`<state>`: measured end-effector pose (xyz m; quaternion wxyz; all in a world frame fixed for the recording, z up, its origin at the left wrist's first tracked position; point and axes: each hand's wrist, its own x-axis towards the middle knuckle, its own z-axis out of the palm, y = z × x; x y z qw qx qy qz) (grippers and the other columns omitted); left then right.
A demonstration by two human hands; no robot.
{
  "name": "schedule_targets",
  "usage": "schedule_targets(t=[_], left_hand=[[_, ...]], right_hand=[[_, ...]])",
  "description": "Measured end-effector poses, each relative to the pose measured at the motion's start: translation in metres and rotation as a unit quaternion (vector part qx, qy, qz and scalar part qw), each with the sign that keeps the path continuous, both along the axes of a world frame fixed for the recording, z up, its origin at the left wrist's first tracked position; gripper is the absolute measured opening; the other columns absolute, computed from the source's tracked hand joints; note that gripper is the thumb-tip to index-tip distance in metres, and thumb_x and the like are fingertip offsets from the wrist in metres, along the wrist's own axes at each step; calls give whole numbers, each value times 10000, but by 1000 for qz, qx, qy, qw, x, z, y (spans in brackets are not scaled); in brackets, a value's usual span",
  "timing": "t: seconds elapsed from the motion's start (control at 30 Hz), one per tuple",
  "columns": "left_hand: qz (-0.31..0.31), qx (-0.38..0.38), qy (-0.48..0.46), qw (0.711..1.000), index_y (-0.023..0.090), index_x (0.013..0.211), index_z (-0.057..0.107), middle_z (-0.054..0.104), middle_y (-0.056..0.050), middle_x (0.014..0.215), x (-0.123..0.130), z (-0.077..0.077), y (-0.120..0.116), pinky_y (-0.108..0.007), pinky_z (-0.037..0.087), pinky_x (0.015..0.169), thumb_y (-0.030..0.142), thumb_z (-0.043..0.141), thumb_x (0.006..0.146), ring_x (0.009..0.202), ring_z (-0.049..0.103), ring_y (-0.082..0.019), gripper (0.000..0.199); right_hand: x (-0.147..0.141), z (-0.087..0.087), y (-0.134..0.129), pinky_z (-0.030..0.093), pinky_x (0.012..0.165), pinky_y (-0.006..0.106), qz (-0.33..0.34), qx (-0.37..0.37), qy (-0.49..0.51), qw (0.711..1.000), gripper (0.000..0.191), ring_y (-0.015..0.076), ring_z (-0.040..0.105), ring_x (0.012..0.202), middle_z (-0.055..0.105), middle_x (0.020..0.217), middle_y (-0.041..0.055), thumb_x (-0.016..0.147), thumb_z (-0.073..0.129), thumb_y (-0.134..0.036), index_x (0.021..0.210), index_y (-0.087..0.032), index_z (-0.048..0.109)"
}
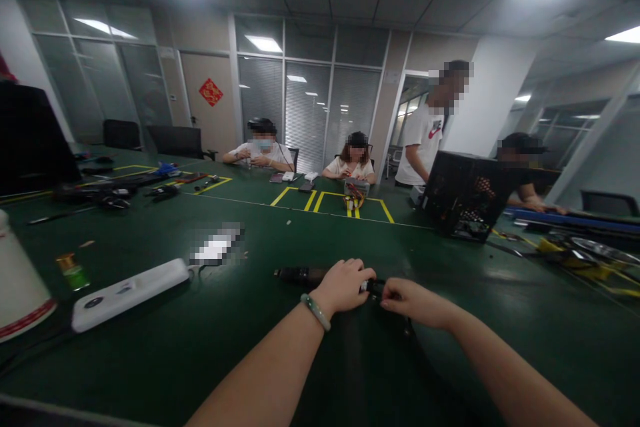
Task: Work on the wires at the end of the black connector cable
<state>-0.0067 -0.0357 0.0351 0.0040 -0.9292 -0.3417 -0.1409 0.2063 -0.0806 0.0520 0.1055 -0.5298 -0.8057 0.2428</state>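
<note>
On the green table lies a dark, slim tool [300, 275] that looks like an electric screwdriver, its narrow tip pointing left. My left hand [345, 283], with a pale green bangle at the wrist, is wrapped over its rear part from above. Just right of it, my right hand [403, 297] is closed with fingers pinched at the tool's back end, where a black cable [379, 287] shows between the two hands. The exact spot that the right fingers grip is partly hidden.
A white power strip [130, 293], a phone [217, 245], a small green bottle [73, 272] and a white container [20, 280] stand left. A black computer case [463, 195] is at the right, near tangled cables [585, 253]. Several people work across the table.
</note>
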Motion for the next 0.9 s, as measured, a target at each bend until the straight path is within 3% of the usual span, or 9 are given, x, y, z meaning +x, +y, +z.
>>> schedule_targets(t=[0.2, 0.3, 0.43, 0.67, 0.9], left_hand=[[3, 6, -18, 1000, 295, 1110, 560, 545, -35, 1037, -13, -2, 9, -346, 429, 863, 327, 584, 853, 1005, 534, -226, 259], [6, 10, -33, 999, 278, 1078, 555, 554, -32, 1048, -9, -7, 8, -351, 435, 848, 354, 595, 856, 1000, 540, -228, 238], [29, 11, -45, 999, 252, 1037, 541, 563, -33, 1036, 3, -12, 5, -346, 448, 817, 330, 579, 875, 970, 557, -219, 184], [34, 35, -58, 997, 234, 980, 537, 564, -27, 1002, 7, -15, 3, -326, 457, 789, 289, 543, 892, 932, 565, -202, 104], [15, 30, -53, 998, 222, 971, 571, 589, -25, 979, 6, -13, 3, -299, 459, 786, 289, 556, 902, 903, 594, -187, 97]], right_hand=[[-7, -30, 9, 422, 671, 252, -77, 36, 144, 986, 267, 165, 551, 760, 590, 821, 9, 923, 502, -426, 872, -178, 586], [-6, -41, 8, 426, 673, 256, -106, 62, 152, 981, 253, 169, 558, 764, 597, 836, 14, 924, 497, -418, 882, -185, 586], [-3, -37, 4, 415, 753, 295, -118, 125, 63, 983, 179, 202, 580, 853, 635, 892, 24, 880, 567, -371, 863, -210, 642], [-9, -35, 1, 394, 616, 253, -150, 36, 68, 986, 199, 176, 619, 742, 685, 836, 14, 912, 510, -362, 920, -213, 642], [-11, -40, 6, 348, 570, 230, -181, 53, 31, 982, 170, 152, 620, 693, 698, 791, -2, 892, 538, -336, 861, -216, 654]])
